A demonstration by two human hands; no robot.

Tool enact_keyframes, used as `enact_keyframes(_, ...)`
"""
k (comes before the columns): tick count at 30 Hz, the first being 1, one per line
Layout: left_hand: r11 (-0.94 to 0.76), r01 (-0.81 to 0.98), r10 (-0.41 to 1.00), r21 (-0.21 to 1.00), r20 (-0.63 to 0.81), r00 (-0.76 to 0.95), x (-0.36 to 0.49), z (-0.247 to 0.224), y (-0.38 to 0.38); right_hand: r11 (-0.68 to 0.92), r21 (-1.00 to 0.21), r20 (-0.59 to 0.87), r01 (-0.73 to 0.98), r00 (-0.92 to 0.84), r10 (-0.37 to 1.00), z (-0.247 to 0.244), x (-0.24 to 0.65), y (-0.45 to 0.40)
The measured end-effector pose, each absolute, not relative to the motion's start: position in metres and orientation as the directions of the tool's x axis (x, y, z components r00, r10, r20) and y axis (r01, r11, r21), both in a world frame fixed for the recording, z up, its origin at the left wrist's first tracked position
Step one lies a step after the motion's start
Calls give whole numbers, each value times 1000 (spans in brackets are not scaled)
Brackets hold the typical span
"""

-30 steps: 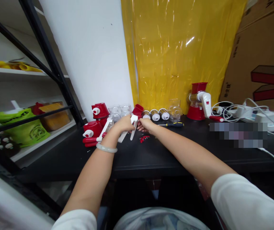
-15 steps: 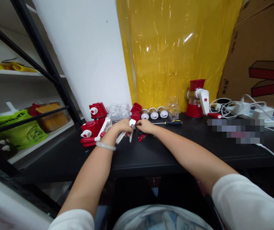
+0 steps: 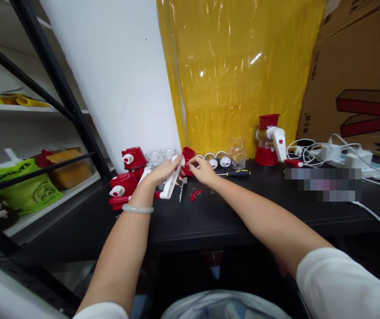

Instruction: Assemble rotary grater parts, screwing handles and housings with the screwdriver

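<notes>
My left hand (image 3: 167, 171) is wrapped round a white crank handle (image 3: 169, 186), whose red grip points left beneath my wrist. Close to its upper end, my right hand (image 3: 201, 170) has thumb and forefinger pinched together; anything between them is too small to make out. A thin white strip (image 3: 182, 190) lies on the black table (image 3: 190, 226) below my hands. Small red pieces (image 3: 195, 195) are scattered just right of the strip. Behind my right hand stand a red part (image 3: 188, 155) and white-ended drums (image 3: 223, 159).
Red housings (image 3: 133, 158) and clear parts stand at the left. A screwdriver (image 3: 238, 173) lies right of my right hand. Farther right are an assembled red grinder (image 3: 267, 150), white cables and a power strip (image 3: 372, 166). A black-framed shelf (image 3: 77, 155) borders the left side.
My left hand has lifted the white handle, which has swung so its red grip shows. The thin white strip now lies apart from it. The whole view has shifted slightly.
</notes>
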State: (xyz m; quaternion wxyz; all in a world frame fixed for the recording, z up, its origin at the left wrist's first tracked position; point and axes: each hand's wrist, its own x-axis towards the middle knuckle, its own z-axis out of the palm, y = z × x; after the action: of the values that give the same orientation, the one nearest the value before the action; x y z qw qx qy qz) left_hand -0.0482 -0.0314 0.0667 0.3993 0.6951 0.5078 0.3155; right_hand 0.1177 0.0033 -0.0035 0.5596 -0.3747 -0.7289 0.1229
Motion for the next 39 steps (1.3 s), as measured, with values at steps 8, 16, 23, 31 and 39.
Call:
enact_keyframes(8,6,293,947,956,-100,306,-39,59,-27,823,-19,874,567,-391,289,16,127,-23)
enact_keyframes(16,17,257,935,966,-107,339,-35,55,-24,789,183,823,587,-531,204,15,126,-19)
enact_keyframes(23,-7,227,924,974,-80,375,-34,51,-23,740,221,762,636,-586,276,18,124,-24)
enact_keyframes(31,-55,216,868,975,-60,493,-38,54,-25,669,228,784,707,-541,305,23,143,-12)
enact_keyframes(39,-409,447,799,796,75,596,-42,55,-25,669,85,802,739,-449,394,10,169,14)
